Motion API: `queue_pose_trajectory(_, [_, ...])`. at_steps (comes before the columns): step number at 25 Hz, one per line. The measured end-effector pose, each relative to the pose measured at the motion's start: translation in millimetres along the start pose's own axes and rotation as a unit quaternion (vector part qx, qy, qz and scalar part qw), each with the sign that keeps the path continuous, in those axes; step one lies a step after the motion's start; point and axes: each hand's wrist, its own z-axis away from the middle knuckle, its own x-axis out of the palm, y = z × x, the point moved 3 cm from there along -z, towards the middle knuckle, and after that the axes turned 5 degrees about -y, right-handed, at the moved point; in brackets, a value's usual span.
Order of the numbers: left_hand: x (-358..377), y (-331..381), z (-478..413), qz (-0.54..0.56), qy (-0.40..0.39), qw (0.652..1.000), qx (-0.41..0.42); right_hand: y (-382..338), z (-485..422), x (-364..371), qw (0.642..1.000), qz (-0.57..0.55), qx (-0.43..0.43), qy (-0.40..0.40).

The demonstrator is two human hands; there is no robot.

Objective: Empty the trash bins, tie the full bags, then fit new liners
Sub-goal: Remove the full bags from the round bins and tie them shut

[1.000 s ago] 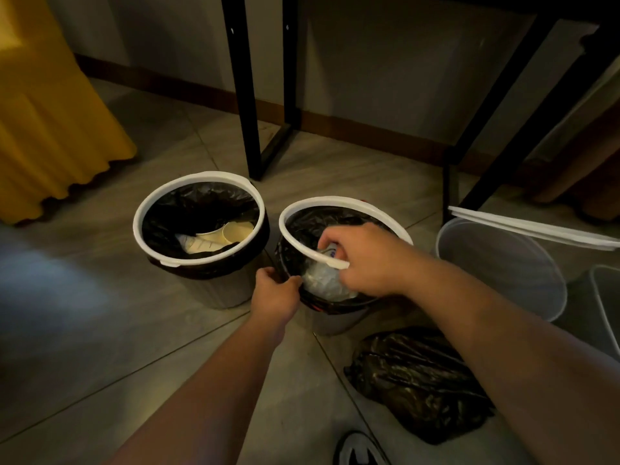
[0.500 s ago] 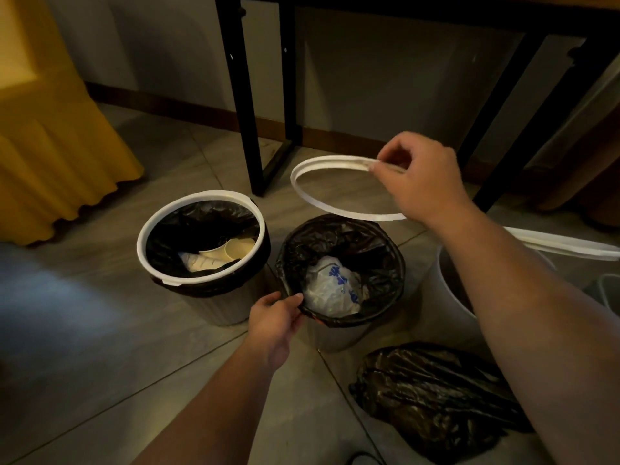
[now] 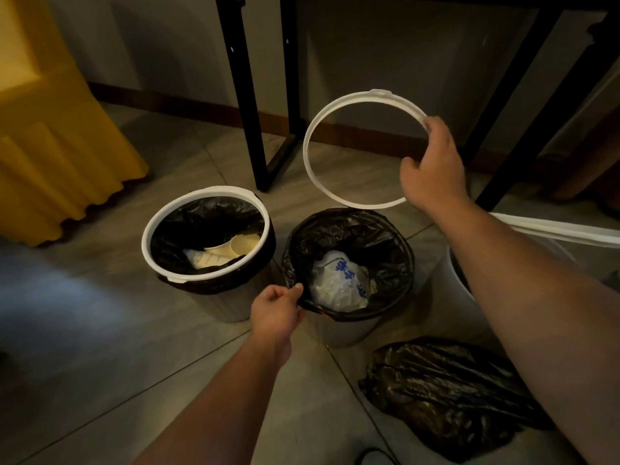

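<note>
a person works at the middle bin (image 3: 345, 330), one of three on a tiled floor. the right hand (image 3: 432, 169) holds the white retaining ring (image 3: 379, 93) in the air above and behind the bin, fingers and thumb wrapped round the ring's right arc. the ring hangs tilted, its open face toward the camera, clear of the bin's mouth.

with the ring off, the black liner (image 3: 352, 216) lies folded over the bin's rim, a crumpled white plastic bag (image 3: 339, 280) sitting low inside it. the left hand (image 3: 275, 312) is at the near-left edge of the bin, where thumb and forefinger pinch the liner's turned-over lip. the other fingers are curled under, out of clear sight.

the coming move appears to turn on that pinch. the liner's edge is already between the left fingertips, and the bag's long axis runs straight down into the bin, so the pull should go upward. the left hand is the nearer one. the right is busy and well above the rim, and would likely need to put the ring down before it can gather the far side.

left of the middle bin stands a second bin (image 3: 221, 307), its ring in place and paper cups inside. to the right is a third bin (image 3: 459, 280). a full black bag (image 3: 446, 397) lies on the floor in front.
</note>
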Motion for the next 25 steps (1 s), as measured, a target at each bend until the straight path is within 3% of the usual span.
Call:
queue_pose_trajectory(6, [-1.1,8.0,2.3,-0.076,0.005,0.995,0.058,25.0,7.5,14.2,0.996,0.055,0.07,0.015])
queue_pose_trajectory(9, [-0.5,8.4,1.3,-0.086,0.01,0.995,0.051,35.3,27.7,32.2,0.993,0.015,0.11,0.029])
queue_pose_trajectory(12, [1.7,12.1,0.4,-0.077,0.007,0.996,0.045,50.2,43.1,51.3,0.979,-0.021,0.201,0.021])
queue_pose_trajectory(15, [4.9,16.9,-3.5,-0.084,0.01,0.995,0.044,55.8,34.6,62.5,0.959,0.023,0.27,-0.078])
queue_pose_trajectory(17, [6.1,18.4,-6.4,-0.098,0.02,0.993,0.057,54.8,29.3,76.5,0.949,0.049,0.252,-0.18])
queue_pose_trajectory(19, [6.4,20.1,-8.2,-0.124,0.033,0.989,0.071,53.6,27.5,89.7,0.942,0.036,0.243,-0.228])
queue_pose_trajectory(25, [6.0,27.7,-10.3,-0.219,0.003,0.971,0.1,78.7,28.5,101.6,0.928,-0.06,0.333,-0.159])
